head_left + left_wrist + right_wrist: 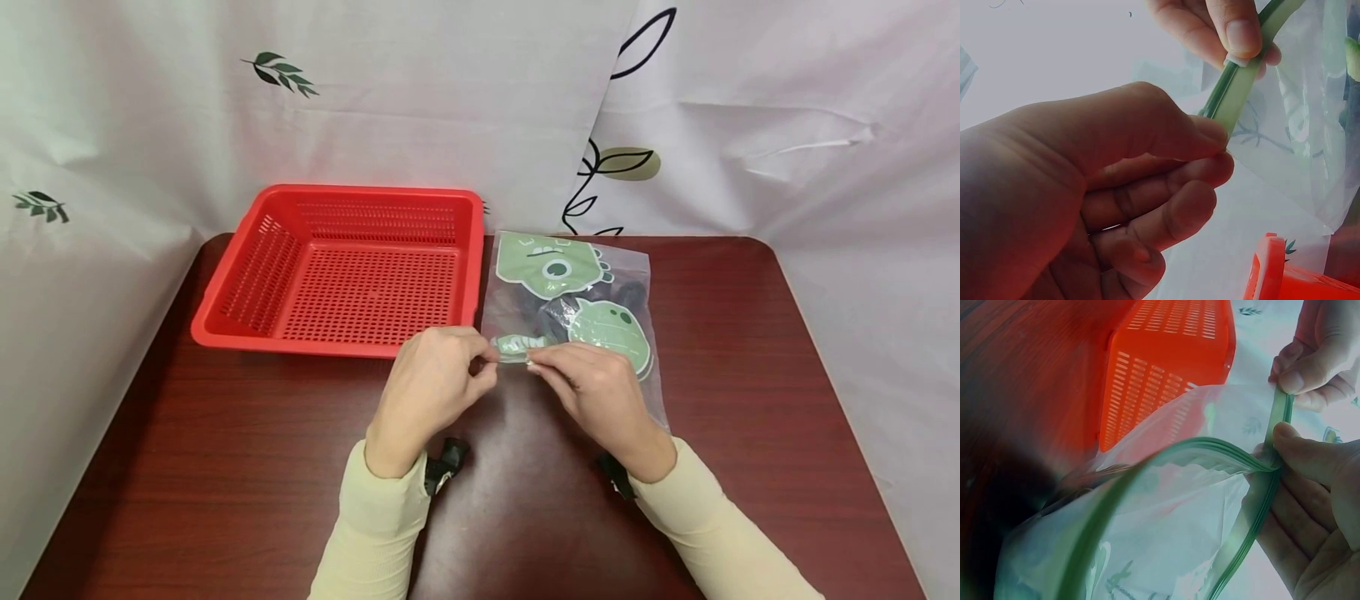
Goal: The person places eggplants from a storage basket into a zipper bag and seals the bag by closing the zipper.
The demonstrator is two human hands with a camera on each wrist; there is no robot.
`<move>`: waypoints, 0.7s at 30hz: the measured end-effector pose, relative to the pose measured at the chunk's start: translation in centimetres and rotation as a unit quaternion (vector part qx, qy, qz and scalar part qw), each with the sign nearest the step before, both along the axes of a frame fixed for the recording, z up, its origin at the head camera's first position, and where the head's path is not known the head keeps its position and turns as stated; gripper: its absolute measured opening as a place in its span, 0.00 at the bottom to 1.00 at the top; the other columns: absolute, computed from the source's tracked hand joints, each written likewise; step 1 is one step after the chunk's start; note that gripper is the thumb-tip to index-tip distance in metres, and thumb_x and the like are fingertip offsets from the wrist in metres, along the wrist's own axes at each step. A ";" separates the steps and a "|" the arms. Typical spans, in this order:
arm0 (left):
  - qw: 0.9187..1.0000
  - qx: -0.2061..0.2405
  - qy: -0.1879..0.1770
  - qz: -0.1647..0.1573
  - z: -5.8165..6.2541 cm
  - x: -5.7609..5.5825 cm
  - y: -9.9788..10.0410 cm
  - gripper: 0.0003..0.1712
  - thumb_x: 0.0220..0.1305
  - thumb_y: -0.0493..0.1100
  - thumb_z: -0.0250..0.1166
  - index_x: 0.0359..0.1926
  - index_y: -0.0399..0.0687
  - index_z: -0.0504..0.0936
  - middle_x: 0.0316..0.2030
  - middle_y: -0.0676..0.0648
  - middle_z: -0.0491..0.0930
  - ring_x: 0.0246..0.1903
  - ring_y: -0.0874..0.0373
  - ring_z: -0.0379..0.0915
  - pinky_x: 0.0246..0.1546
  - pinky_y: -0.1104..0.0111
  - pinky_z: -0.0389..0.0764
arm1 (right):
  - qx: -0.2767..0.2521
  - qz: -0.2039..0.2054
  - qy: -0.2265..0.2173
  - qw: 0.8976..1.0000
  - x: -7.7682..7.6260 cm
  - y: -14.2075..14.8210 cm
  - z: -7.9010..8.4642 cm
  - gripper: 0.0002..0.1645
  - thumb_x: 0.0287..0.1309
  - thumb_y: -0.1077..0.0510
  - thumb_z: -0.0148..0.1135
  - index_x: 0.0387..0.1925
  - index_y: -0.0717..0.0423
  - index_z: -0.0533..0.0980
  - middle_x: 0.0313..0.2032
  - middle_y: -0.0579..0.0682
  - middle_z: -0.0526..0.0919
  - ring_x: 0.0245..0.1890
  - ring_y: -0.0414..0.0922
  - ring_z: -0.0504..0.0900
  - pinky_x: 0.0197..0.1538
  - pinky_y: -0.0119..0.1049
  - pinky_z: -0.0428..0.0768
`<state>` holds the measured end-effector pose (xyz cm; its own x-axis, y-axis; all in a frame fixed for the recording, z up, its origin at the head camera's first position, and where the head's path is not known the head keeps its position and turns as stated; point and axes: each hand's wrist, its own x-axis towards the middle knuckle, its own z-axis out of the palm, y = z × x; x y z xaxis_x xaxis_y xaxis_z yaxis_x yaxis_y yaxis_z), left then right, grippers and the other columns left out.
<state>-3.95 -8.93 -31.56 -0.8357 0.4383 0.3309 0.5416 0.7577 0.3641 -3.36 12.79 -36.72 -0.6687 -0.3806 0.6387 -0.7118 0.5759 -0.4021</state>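
A clear zip bag (pixel 641 268) printed with green cartoon figures lies to the right of the basket, with something dark inside it. My left hand (pixel 435 383) pinches one end of the bag's green zip strip (pixel 1239 94) between thumb and index finger. On the same strip, a short way along, my right hand (pixel 596 392) pinches a small white slider (pixel 1235 60) with thumb and fingers. In the right wrist view, the bag's mouth (pixel 1175 449) gapes on the far side of the right hand, its two green edges spread apart.
A red plastic basket (pixel 375 350) with slotted walls stands at the back left of the dark red wooden table (pixel 225 467), close beside the bag. White curtains (pixel 420 100) with leaf prints hang behind and at both sides.
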 end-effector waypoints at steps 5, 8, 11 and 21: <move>1.000 -0.001 0.001 -0.001 0.0 0.0 0.0 0.07 0.48 0.34 0.70 0.26 0.51 0.89 0.24 0.59 0.80 0.20 0.65 0.68 0.21 0.69 0.69 | 0.001 0.001 -0.004 1.000 0.0 0.1 -0.1 0.11 0.52 0.63 0.74 0.40 0.56 0.87 0.37 0.49 0.89 0.37 0.45 0.88 0.41 0.45 0.84; 1.000 -0.001 0.000 -0.001 0.0 0.0 0.0 0.07 0.47 0.34 0.70 0.26 0.52 0.89 0.23 0.59 0.79 0.20 0.65 0.67 0.21 0.69 0.69 | 0.001 0.000 -0.002 1.000 0.0 0.2 -0.1 0.11 0.52 0.63 0.74 0.40 0.56 0.87 0.36 0.49 0.89 0.37 0.45 0.88 0.40 0.45 0.84; 1.000 0.001 -0.001 -0.002 -0.1 -0.1 0.1 0.07 0.47 0.34 0.69 0.26 0.52 0.88 0.23 0.60 0.78 0.20 0.65 0.67 0.21 0.69 0.68 | -0.002 0.000 0.000 1.000 0.0 0.2 -0.2 0.11 0.51 0.64 0.75 0.39 0.57 0.87 0.36 0.49 0.89 0.36 0.45 0.88 0.39 0.45 0.84; 1.000 0.000 -0.001 -0.003 0.0 0.0 0.1 0.07 0.47 0.34 0.70 0.26 0.52 0.88 0.23 0.60 0.78 0.20 0.65 0.66 0.20 0.69 0.68 | -0.004 0.002 -0.005 1.000 0.0 0.4 0.0 0.11 0.51 0.63 0.75 0.39 0.57 0.87 0.36 0.49 0.89 0.36 0.45 0.88 0.40 0.44 0.84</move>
<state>-3.99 -8.87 -31.56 -0.8339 0.4435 0.3284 0.5452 0.7545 0.3655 -3.39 13.15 -36.71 -0.6742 -0.3781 0.6344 -0.7094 0.5704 -0.4140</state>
